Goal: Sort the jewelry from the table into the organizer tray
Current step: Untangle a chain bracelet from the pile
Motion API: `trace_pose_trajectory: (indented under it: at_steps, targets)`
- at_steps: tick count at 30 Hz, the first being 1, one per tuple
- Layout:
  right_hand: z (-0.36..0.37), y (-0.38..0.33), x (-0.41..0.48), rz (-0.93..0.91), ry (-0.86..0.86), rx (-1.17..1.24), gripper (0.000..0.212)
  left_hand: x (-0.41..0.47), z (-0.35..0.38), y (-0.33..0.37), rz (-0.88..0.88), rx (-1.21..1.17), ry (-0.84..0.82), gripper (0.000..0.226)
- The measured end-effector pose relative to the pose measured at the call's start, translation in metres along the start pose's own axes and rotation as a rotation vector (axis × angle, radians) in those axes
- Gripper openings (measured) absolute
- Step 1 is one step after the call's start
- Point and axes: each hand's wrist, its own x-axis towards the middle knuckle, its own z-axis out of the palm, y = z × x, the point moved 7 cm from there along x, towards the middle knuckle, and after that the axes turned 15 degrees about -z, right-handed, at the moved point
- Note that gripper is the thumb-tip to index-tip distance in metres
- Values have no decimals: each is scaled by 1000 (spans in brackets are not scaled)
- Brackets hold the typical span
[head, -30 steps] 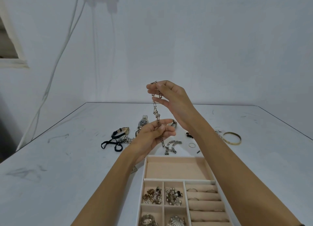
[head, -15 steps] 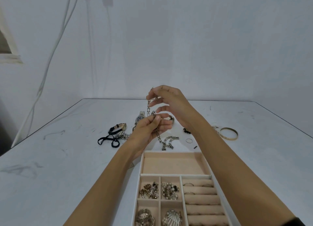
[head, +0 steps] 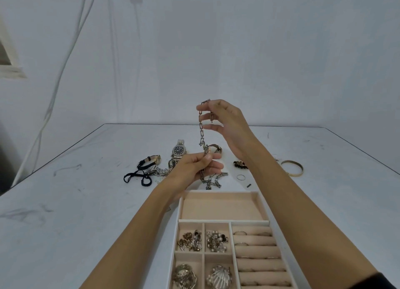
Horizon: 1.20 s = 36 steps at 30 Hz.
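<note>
A silver link chain [head: 202,135] hangs stretched between both hands above the table. My right hand [head: 225,124] pinches its top end, raised high. Lower down, my left hand [head: 195,167] grips the chain's middle; the tail [head: 214,180] trails onto the table behind the organizer tray [head: 223,220]. The tray's large far compartment is empty. Its small compartments hold earrings and brooches, and rings sit in the ring rolls [head: 255,243].
On the white table lie a steel watch [head: 179,150], a black-strapped watch [head: 149,161], a black cord [head: 137,178], a silver bracelet [head: 161,171], dark beads [head: 239,164], a thin ring [head: 241,177] and a gold bangle [head: 292,168]. Cables hang on the wall at left.
My right hand has lifted the chain's top end again after dipping, pulling the chain taut. My left hand stays gripping the chain lower down.
</note>
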Motion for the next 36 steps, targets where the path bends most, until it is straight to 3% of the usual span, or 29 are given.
trace_pose_trajectory:
  at_steps: [6, 12, 25, 36]
  targets:
    - [-1, 5, -1, 36, 25, 130, 19, 0, -2, 0, -11, -27, 5, 29]
    - [-1, 7, -2, 36, 28, 160, 20, 4, -7, -1, -60, -163, 38, 42]
    - [13, 19, -8, 120, -51, 93, 18, 1, -10, 0, -14, -125, 88, 30]
    - [7, 18, -6, 109, -4, 171, 19, 1, -14, 0, -23, -199, 116, 20]
